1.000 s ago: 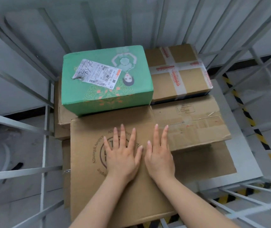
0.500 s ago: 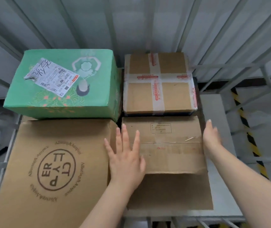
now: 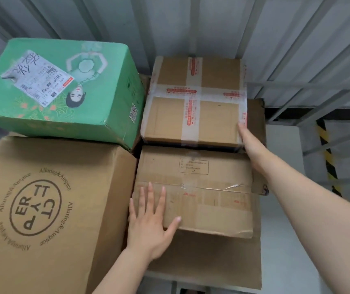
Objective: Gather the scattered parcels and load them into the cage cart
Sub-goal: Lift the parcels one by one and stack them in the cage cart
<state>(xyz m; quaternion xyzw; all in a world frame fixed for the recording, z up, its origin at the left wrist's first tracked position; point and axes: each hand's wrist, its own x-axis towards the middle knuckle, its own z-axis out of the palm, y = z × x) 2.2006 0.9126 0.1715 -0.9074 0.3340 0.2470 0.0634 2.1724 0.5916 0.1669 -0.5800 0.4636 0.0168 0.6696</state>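
Several parcels sit inside the cage cart (image 3: 310,85). A green box (image 3: 97,98) with a shipping label is at the back left, and a large brown box (image 3: 63,209) with a round stamped logo is in front of it. At the back right lies a taped brown box (image 3: 195,115); a flat brown box (image 3: 201,200) lies in front of that, on a lower brown box (image 3: 212,257). My left hand (image 3: 150,221) rests flat, fingers spread, on the flat box's near left corner. My right hand (image 3: 252,149) lies with straight fingers against the taped box's right side.
Grey metal bars of the cart rise behind and to the right of the parcels. Beyond the bars is a grey floor with a yellow-and-black striped line (image 3: 327,158) at the right. A strip of the cart's grey base (image 3: 284,230) shows right of the boxes.
My left hand slid back toward me on the flat box. My right hand moved forward from the flat box's right edge to the taped box's right side. The view came closer.
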